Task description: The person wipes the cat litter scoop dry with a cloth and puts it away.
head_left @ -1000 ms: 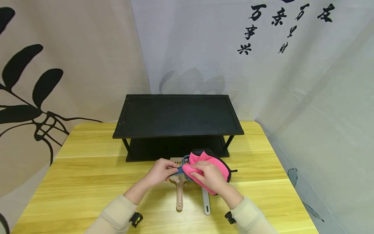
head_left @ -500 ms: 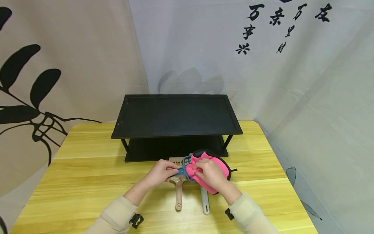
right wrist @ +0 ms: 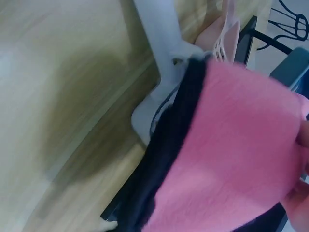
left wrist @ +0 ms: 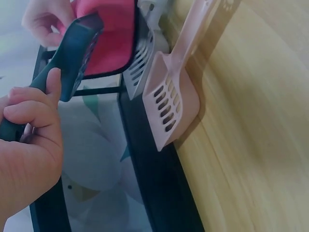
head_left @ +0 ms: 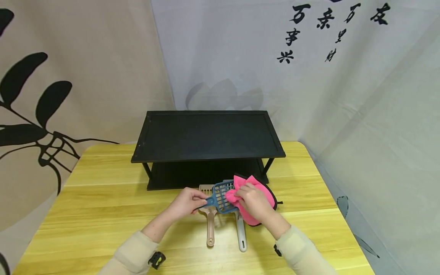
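My left hand (head_left: 185,202) pinches the handle of a blue slotted litter scoop (head_left: 224,204), held up over the table. In my right hand (head_left: 256,202) is a bunched pink cloth (head_left: 247,215) with black edging, its folded end against the right side of the scoop's slotted head. The left wrist view shows my fingers curled round the scoop handle (left wrist: 41,82), the scoop seen edge-on. In the right wrist view the pink cloth (right wrist: 241,140) fills much of the picture and covers most of the hand's work.
Below the hands, a pinkish-beige litter scoop (head_left: 211,229) and a grey one (head_left: 241,233) lie on the wooden table (head_left: 103,214), handles towards me. Their heads meet the front of a black two-tier rack (head_left: 209,133). A printed curtain (head_left: 240,57) hangs behind.
My right hand has drawn the cloth to the right, from near the blue scoop's neck onto its slotted head, so more of the slots now shows. My left hand has barely moved.
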Action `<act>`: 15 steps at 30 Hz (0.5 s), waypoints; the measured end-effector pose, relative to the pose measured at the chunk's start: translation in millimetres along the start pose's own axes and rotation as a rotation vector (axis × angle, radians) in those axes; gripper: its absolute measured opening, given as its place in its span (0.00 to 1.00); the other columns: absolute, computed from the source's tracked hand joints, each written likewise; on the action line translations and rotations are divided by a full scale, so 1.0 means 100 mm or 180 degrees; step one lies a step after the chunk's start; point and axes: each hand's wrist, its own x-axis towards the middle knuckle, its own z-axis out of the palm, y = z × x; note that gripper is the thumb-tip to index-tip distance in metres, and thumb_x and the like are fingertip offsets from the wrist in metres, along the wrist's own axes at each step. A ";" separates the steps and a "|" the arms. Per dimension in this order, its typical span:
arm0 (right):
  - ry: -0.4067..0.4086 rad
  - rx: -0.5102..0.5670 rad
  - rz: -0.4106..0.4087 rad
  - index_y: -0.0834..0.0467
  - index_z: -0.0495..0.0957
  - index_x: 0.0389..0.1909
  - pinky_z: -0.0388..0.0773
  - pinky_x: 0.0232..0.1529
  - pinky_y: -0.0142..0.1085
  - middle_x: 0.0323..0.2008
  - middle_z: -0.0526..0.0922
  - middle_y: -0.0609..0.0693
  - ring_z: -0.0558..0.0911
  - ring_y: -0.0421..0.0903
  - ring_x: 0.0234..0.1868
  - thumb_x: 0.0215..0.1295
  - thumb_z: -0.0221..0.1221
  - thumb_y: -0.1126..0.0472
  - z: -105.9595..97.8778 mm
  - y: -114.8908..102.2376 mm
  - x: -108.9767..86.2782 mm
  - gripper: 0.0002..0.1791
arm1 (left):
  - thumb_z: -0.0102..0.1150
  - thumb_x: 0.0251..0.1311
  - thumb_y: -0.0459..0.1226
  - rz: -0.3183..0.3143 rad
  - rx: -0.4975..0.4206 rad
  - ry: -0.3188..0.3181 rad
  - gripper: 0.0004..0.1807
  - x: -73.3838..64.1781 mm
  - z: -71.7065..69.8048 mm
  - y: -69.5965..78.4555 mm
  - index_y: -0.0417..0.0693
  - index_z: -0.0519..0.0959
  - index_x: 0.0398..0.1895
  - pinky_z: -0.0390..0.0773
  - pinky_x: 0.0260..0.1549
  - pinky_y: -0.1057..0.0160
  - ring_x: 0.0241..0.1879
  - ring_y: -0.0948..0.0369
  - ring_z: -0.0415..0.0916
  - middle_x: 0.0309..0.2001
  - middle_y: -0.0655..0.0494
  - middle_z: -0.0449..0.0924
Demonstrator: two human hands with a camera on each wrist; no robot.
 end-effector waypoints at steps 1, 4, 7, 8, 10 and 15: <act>0.0015 -0.0007 -0.0001 0.56 0.84 0.29 0.78 0.40 0.31 0.30 0.84 0.45 0.78 0.42 0.37 0.48 0.69 0.66 -0.01 0.01 -0.01 0.06 | 0.53 0.62 0.29 0.0013 0.0007 -0.0011 0.10 -0.01 0.00 0.00 0.33 0.81 0.42 0.60 0.13 0.74 0.12 0.67 0.60 0.27 0.48 0.83; 0.0079 -0.0006 -0.0004 0.56 0.84 0.29 0.77 0.40 0.31 0.29 0.84 0.45 0.79 0.42 0.36 0.47 0.69 0.67 -0.05 0.02 -0.03 0.07 | 0.54 0.61 0.29 0.0047 0.0022 -0.0038 0.10 -0.02 -0.02 0.01 0.34 0.82 0.42 0.60 0.13 0.74 0.12 0.67 0.59 0.27 0.48 0.83; 0.0184 -0.0014 0.0009 0.56 0.83 0.28 0.78 0.40 0.31 0.28 0.83 0.45 0.79 0.42 0.35 0.46 0.70 0.67 -0.10 0.04 -0.05 0.08 | 0.54 0.61 0.29 0.0056 0.0017 -0.0048 0.10 -0.03 -0.03 0.01 0.34 0.82 0.42 0.60 0.13 0.74 0.12 0.67 0.60 0.28 0.48 0.84; 0.0223 -0.0013 0.0017 0.56 0.83 0.28 0.78 0.40 0.31 0.28 0.83 0.44 0.79 0.42 0.34 0.45 0.70 0.67 -0.11 0.04 -0.05 0.08 | 0.54 0.61 0.29 0.0059 0.0011 -0.0048 0.10 -0.03 -0.03 0.02 0.34 0.82 0.42 0.60 0.13 0.74 0.12 0.67 0.60 0.28 0.48 0.84; 0.0298 -0.0013 0.0049 0.55 0.83 0.27 0.78 0.39 0.31 0.28 0.83 0.44 0.79 0.41 0.34 0.44 0.71 0.67 -0.13 0.06 -0.06 0.09 | 0.54 0.61 0.29 0.0073 -0.0007 -0.0052 0.10 -0.03 -0.03 0.02 0.34 0.82 0.42 0.60 0.13 0.74 0.12 0.67 0.60 0.28 0.47 0.84; 0.0422 0.0034 0.0173 0.56 0.83 0.26 0.79 0.36 0.32 0.27 0.83 0.45 0.80 0.42 0.33 0.42 0.72 0.68 -0.19 0.13 -0.10 0.09 | 0.55 0.60 0.29 0.0018 -0.0067 -0.0068 0.10 -0.05 -0.06 0.04 0.33 0.81 0.42 0.60 0.13 0.74 0.12 0.67 0.60 0.27 0.49 0.83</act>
